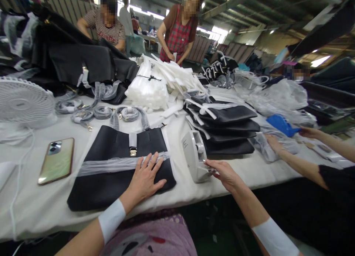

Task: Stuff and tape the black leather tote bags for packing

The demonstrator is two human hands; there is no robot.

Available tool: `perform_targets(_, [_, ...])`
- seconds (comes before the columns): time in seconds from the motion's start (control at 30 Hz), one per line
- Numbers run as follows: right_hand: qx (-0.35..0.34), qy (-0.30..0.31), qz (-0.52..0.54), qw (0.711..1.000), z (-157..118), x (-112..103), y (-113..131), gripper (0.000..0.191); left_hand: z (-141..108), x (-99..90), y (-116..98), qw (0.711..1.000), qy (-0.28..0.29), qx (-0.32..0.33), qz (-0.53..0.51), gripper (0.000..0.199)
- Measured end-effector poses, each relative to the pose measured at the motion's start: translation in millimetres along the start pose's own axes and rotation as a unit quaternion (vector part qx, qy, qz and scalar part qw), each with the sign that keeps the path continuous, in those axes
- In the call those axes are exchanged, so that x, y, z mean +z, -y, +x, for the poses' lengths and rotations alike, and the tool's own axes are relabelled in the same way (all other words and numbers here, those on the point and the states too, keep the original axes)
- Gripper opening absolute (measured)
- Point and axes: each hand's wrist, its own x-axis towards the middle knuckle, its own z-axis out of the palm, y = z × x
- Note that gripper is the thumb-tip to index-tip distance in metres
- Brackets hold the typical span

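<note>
A black handbag [108, 143] lies flat on the white-covered table, with a gold-coloured clasp [133, 152] and a strip of translucent wrapping [108, 166] across its front. My left hand [145, 174] rests on the bag and this strip, palm down, fingers spread. To the right of the bag stands a white tape dispenser [192, 156] with pen marks on its side. At its front cutting end, my right hand [223, 173] pinches with thumb and forefinger, apparently on the tape end, which is hard to make out. White bands circle both my wrists.
Stacked black bags [230, 132] lie behind the dispenser. A phone [57, 161], a white fan [23, 101] and coiled wrapped straps [129, 113] are at left. White packing strips [172, 77] pile up behind. A co-worker's hands [274, 145] touch wrapped material at right, near a blue object [282, 125].
</note>
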Motion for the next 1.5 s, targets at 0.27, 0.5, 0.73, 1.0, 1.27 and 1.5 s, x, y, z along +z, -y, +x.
perform_targets(0.27, [-0.085, -0.036, 0.057, 0.994, -8, 1, -6, 0.041, 0, 0.4, 0, 1.0, -0.001, 0.005, 0.012, 0.071])
perform_targets(0.5, [-0.154, -0.137, 0.074, 0.976, -50, -14, -28, 0.038, -1, -1.3, 0, 1.0, 0.002, 0.008, 0.013, 0.07])
perform_targets(0.73, [-0.097, -0.13, 0.081, 0.983, -73, -6, -58, 0.041, -1, -2.1, 0, 1.0, 0.008, 0.007, 0.018, 0.07])
perform_targets(1.0, [-0.066, -0.108, 0.041, 0.991, -54, 11, -87, 0.05, -1, -1.4, 0, 1.0, 0.009, 0.005, 0.024, 0.07])
perform_targets(1.27, [-0.082, -0.121, -0.122, 0.982, -66, -4, -111, 0.042, -1, -1.9, 0, 1.0, 0.004, 0.005, 0.008, 0.07])
perform_targets(1.5, [-0.32, 0.057, -0.344, 0.881, -89, 18, -3, 0.024, 1, -6.3, 0, 1.0, 0.009, -0.006, -0.007, 0.072])
